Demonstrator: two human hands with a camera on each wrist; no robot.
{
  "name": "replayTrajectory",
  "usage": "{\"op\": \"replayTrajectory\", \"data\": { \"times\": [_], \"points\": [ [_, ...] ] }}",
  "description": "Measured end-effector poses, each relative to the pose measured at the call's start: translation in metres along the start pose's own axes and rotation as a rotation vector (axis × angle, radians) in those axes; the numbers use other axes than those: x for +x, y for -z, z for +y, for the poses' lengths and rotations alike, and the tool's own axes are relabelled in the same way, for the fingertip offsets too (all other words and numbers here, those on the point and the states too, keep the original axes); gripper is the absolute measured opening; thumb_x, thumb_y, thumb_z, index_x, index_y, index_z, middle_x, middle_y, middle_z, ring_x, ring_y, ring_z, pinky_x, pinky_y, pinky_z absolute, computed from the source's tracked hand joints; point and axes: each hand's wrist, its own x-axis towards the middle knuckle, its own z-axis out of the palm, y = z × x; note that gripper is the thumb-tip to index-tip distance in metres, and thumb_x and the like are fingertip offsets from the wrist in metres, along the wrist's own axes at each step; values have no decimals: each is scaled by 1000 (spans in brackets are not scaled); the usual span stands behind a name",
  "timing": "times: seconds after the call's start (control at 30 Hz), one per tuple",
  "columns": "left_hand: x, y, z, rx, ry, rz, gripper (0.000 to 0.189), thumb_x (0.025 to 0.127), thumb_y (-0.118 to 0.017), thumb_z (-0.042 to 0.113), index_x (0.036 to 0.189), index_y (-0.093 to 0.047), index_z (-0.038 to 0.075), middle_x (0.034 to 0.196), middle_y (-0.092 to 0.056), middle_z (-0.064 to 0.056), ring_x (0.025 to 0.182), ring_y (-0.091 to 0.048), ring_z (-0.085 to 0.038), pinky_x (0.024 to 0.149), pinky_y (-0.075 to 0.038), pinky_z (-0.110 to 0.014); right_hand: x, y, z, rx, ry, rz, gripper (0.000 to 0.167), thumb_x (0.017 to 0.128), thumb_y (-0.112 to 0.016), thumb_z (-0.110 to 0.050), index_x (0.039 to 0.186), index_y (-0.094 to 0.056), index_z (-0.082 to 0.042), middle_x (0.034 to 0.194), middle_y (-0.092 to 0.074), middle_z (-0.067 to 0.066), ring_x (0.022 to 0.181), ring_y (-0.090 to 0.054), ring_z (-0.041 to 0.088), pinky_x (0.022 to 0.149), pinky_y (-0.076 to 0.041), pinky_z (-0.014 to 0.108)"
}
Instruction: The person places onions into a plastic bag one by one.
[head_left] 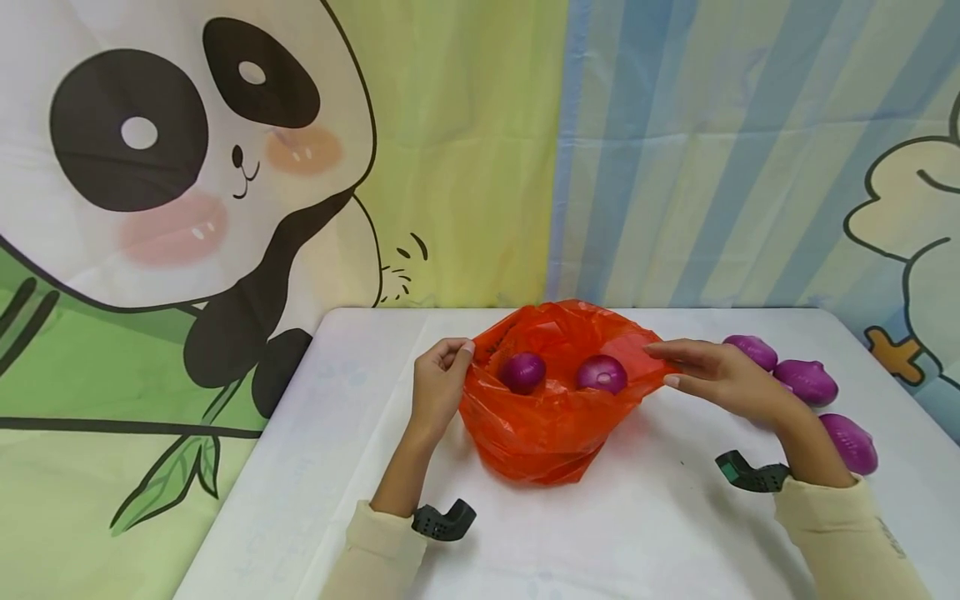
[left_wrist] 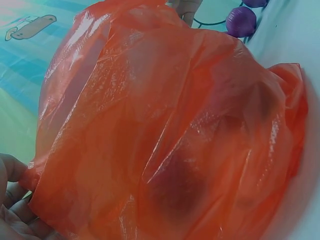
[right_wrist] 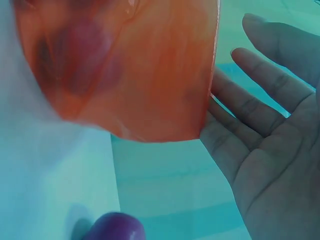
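Observation:
A thin red plastic bag (head_left: 536, 442) stands on the table with its mouth spread wide. Two purple onions (head_left: 522, 372) show inside it; through the film in the left wrist view they are dark blurs. My left hand (head_left: 438, 383) pinches the left side of the bag's rim between thumb and fingers. At the right side of the rim is my right hand (head_left: 720, 379), its fingers extended. In the right wrist view, some of those fingers lie against the bag's edge, partly hidden by the film, while thumb and index finger stand apart from it.
On the right of the white table (head_left: 300, 500), several more purple onions (head_left: 847, 443) lie beside and partly behind my right forearm. A printed cloth backdrop (head_left: 480, 150) with a panda hangs along the table's far edge. Each wrist wears a small black device (head_left: 444, 522).

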Motion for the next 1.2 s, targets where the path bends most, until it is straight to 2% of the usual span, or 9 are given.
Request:
{"op": "replayTrajectory", "data": {
  "times": [0.1, 0.3, 0.43, 0.57, 0.67, 0.97, 1.1, 1.13, 1.2],
  "points": [
    [-1, 0, 1, -6, 1, -4, 21, 98, -57, 12, 104, -68, -5, 81, -63, -11, 71, -53, -18, 61, -47, -21, -5, 2, 5, -34, 18, 17, 45, 96, -63, -18, 139, -54, -11, 135, -54, 12, 119, -56, 23, 83, -52, 26],
    [0, -1, 3, -4, 14, -4, 20, 98, -57, 12, 104, -69, -4, 82, -64, -13, 71, -53, -19, 60, -46, -20, -13, 6, 11, -125, 71, 64, 44, 94, -66, -14, 135, -57, -4, 130, -58, 17, 112, -61, 18, 78, -52, 23],
    [0, -1, 2, -1, 8, -3, 20, 98, -57, 12, 104, -69, -4, 82, -64, -11, 71, -52, -18, 61, -46, -20, -19, 10, 12, -114, 87, 84, 43, 93, -65, -9, 134, -56, -2, 129, -58, 20, 111, -62, 11, 79, -52, 22],
    [0, -2, 1, 4, -3, -5, 20, 98, -58, 12, 104, -69, -4, 82, -64, -12, 71, -53, -18, 61, -46, -20, -29, 15, 11, -128, 9, 127, 44, 93, -66, -13, 136, -56, -7, 130, -56, 17, 109, -58, -1, 77, -52, 22],
    [-1, -2, 1, 4, -2, -5, 20, 98, -58, 12, 104, -69, -4, 83, -64, -13, 71, -53, -19, 61, -46, -20, -36, 18, 9, -167, -47, 151, 45, 93, -67, -17, 136, -56, -9, 132, -54, 17, 109, -54, -2, 75, -54, 24],
    [-2, -1, -1, 8, -15, 0, 20, 98, -57, 11, 105, -68, -5, 84, -65, -13, 71, -53, -19, 61, -47, -20, -50, 21, 13, -180, -76, 173, 46, 92, -68, -17, 136, -57, -12, 133, -54, 18, 108, -47, -14, 74, -54, 24],
    [-2, -1, 0, 6, -16, -6, 20, 98, -57, 11, 105, -68, -5, 84, -65, -13, 71, -52, -18, 61, -46, -20, -57, 25, 17, -243, -102, 192, 48, 91, -70, -19, 137, -57, -14, 133, -56, 17, 108, -48, -12, 77, -52, 22],
    [-2, -1, 0, 5, -14, -8, 20, 98, -57, 11, 105, -69, -4, 85, -65, -14, 71, -52, -19, 61, -46, -20, -60, 26, 18, -268, -122, 205, 48, 91, -70, -21, 137, -57, -16, 134, -55, 16, 109, -49, -10, 78, -53, 25],
    [-2, -1, 1, 4, -11, -10, 20, 98, -57, 12, 105, -69, -4, 86, -65, -14, 72, -53, -19, 62, -47, -20, -66, 30, 19, -293, -145, 224, 50, 91, -70, -21, 139, -55, -16, 136, -52, 19, 118, -53, 8, 83, -53, 39]
  ]
}}
